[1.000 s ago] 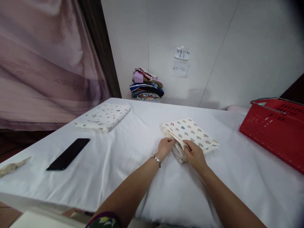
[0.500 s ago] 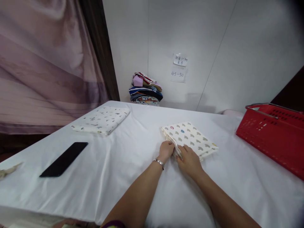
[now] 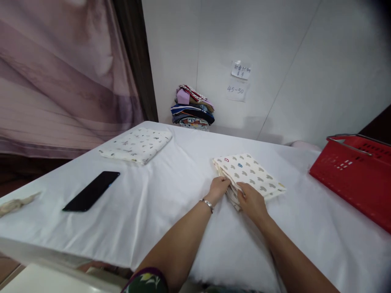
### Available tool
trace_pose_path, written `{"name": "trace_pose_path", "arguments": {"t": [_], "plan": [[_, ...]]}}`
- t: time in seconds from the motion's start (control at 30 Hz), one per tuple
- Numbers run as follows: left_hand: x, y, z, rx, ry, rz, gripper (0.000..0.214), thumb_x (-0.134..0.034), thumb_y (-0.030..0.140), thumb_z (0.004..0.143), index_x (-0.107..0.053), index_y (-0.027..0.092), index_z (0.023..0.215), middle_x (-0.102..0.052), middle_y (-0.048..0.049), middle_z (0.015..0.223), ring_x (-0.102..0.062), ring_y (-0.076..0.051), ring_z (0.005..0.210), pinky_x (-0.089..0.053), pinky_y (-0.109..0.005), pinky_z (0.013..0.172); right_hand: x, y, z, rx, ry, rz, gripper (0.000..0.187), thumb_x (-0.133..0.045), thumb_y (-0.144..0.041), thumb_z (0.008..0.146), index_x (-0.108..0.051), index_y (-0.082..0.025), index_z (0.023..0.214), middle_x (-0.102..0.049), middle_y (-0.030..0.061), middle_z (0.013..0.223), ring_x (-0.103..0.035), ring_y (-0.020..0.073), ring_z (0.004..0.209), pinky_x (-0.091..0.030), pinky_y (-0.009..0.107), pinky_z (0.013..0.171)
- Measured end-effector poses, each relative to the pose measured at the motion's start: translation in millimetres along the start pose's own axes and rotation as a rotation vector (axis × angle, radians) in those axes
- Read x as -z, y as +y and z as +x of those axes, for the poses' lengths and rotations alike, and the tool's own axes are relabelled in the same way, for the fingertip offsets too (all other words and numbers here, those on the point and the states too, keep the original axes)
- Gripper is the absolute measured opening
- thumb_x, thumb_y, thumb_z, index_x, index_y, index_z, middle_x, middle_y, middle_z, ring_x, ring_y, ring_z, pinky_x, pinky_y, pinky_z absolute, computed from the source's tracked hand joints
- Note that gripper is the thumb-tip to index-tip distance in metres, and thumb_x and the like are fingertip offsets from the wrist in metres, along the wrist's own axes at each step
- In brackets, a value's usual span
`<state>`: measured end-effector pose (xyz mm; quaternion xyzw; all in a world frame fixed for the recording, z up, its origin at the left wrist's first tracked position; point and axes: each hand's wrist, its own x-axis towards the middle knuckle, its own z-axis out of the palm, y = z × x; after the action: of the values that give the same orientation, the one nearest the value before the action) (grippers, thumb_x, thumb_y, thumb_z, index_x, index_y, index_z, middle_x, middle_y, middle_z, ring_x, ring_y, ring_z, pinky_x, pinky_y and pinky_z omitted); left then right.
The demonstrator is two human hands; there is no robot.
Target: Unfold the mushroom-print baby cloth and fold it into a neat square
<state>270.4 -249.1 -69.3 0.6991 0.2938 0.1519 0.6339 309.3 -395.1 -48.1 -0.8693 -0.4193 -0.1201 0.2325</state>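
Note:
A folded cream cloth (image 3: 250, 174) printed with grey shapes lies on the white table (image 3: 171, 211). My left hand (image 3: 218, 189), with a silver bracelet at the wrist, pinches the cloth's near left edge. My right hand (image 3: 252, 202) grips the near edge just beside it, fingers curled on the layers. Both hands are closed on the cloth, which rests flat on the table.
A second folded patterned cloth (image 3: 137, 145) lies at the far left, a black phone (image 3: 91, 196) nearer the left edge, and a beige scrap (image 3: 14, 204) at the corner. A red basket (image 3: 354, 175) stands at right. Stacked clothes (image 3: 193, 108) sit against the wall.
My hands shifted slightly along the cloth's near edge, still holding it. The view moved a little; the cloth stays in place.

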Motion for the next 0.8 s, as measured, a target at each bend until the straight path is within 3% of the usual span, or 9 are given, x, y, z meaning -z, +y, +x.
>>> {"name": "trace_pose_path", "arguments": {"t": [0.2, 0.33, 0.53, 0.67, 0.8], "plan": [[-3.3, 2, -4, 0.01, -0.036, -0.14, 0.018, -0.053, 0.027, 0.065, -0.045, 0.017, 0.053, -0.038, 0.006, 0.048, -0.036, -0.007, 0.046, -0.028, -0.02, 0.044, 0, -11, -4, 0.033, -0.075, -0.139, 0.036, -0.048, -0.029, 0.084, -0.052, -0.019, 0.119, -0.06, 0.0078, 0.101, -0.055, 0.0226, 0.095, -0.044, 0.031, 0.071], [-4.4, 6, -7, 0.016, -0.036, -0.157, 0.021, -0.055, 0.03, 0.069, -0.049, 0.016, 0.054, -0.036, 0.0065, 0.046, -0.034, -0.007, 0.045, -0.028, -0.02, 0.045, -5, 0, -2, 0.006, -0.04, -0.033, 0.037, -0.042, -0.025, 0.084, -0.052, -0.019, 0.119, -0.061, 0.008, 0.106, -0.056, 0.0217, 0.096, -0.045, 0.033, 0.077], [-1.4, 6, -1, -0.006, 0.066, -0.048, 0.018, -0.055, 0.028, 0.075, -0.061, 0.014, 0.067, -0.056, 0.0006, 0.059, -0.05, -0.011, 0.058, -0.038, -0.021, 0.056, -5, 22, 3, -0.154, 0.085, 0.296, 0.038, -0.045, -0.031, 0.08, -0.059, -0.018, 0.112, -0.064, 0.0087, 0.111, -0.059, 0.0222, 0.098, -0.047, 0.036, 0.084], [-2.4, 1, 2, -0.022, 0.109, 0.076, 0.006, -0.06, 0.021, 0.071, -0.063, 0.015, 0.071, -0.064, -0.0019, 0.072, -0.055, -0.013, 0.067, -0.041, -0.022, 0.063, -2, 22, 4, -0.17, 0.075, 0.343, 0.041, -0.046, -0.033, 0.079, -0.06, -0.017, 0.113, -0.063, 0.0091, 0.113, -0.059, 0.0227, 0.099, -0.047, 0.037, 0.084], [-3.3, 0, 3, -0.016, 0.101, 0.169, 0.014, -0.062, 0.03, 0.072, -0.063, 0.015, 0.072, -0.065, -0.0021, 0.074, -0.058, -0.014, 0.069, -0.04, -0.023, 0.063, 0, 21, 4, -0.203, 0.048, 0.338, 0.042, -0.046, -0.035, 0.078, -0.06, -0.016, 0.113, -0.066, 0.0092, 0.105, -0.061, 0.022, 0.086, -0.048, 0.036, 0.078]]}}
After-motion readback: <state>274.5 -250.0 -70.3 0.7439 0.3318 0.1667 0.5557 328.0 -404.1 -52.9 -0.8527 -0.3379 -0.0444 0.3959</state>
